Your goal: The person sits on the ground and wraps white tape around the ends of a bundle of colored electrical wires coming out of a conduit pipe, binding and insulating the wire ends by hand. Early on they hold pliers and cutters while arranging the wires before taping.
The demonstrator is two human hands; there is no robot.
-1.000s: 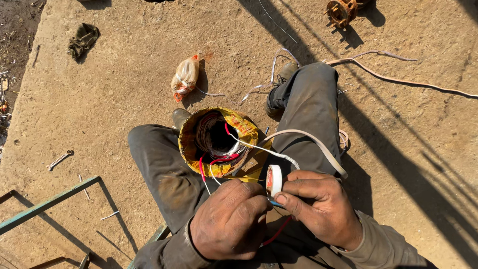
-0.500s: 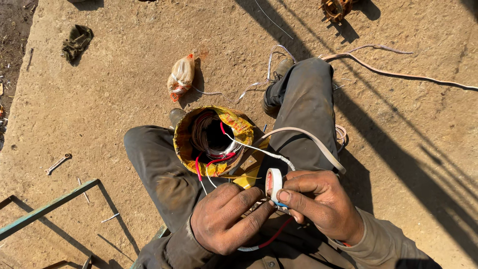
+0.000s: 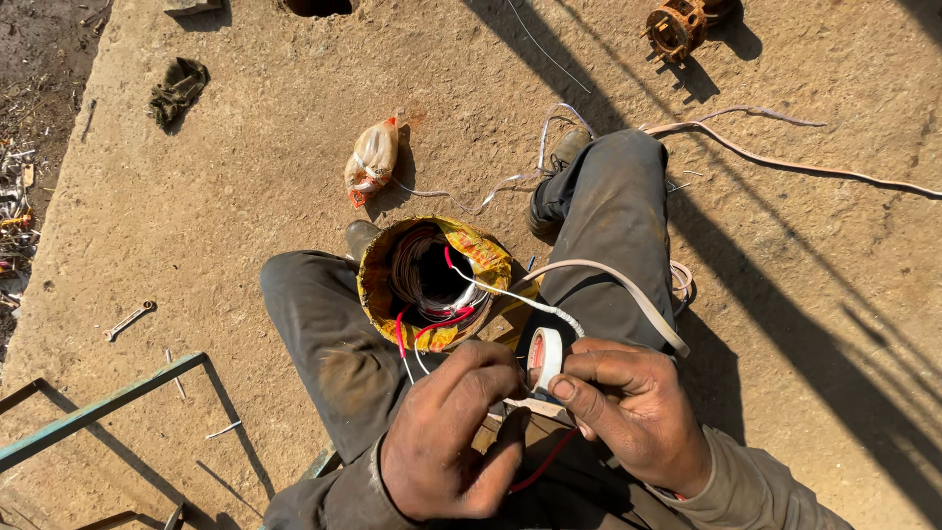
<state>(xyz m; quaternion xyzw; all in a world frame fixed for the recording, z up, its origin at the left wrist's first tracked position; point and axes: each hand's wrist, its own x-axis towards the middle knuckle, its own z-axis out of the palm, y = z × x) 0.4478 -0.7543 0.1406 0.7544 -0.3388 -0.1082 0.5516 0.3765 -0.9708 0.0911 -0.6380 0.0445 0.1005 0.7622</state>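
I sit on a concrete floor with a round motor stator (image 3: 432,280) between my knees; it is wrapped in yellow paper, with copper windings inside. Red and white wires (image 3: 491,294) lead from it toward my hands. My right hand (image 3: 633,407) grips a white tape roll (image 3: 545,358) between thumb and fingers. My left hand (image 3: 456,432) is closed around the wires just left of the roll, pinching a red wire (image 3: 540,469) that loops below.
A small plastic bag (image 3: 373,162) lies beyond the stator. A wrench (image 3: 128,319) and green metal frame (image 3: 93,412) sit at left. A dark rag (image 3: 179,88), a rusty metal part (image 3: 675,27) and a long pale strap (image 3: 785,162) lie farther out.
My hands have stayed close together at the wires; the left hand has shifted slightly over the wire while the right keeps the tape roll. The view has drifted a little.
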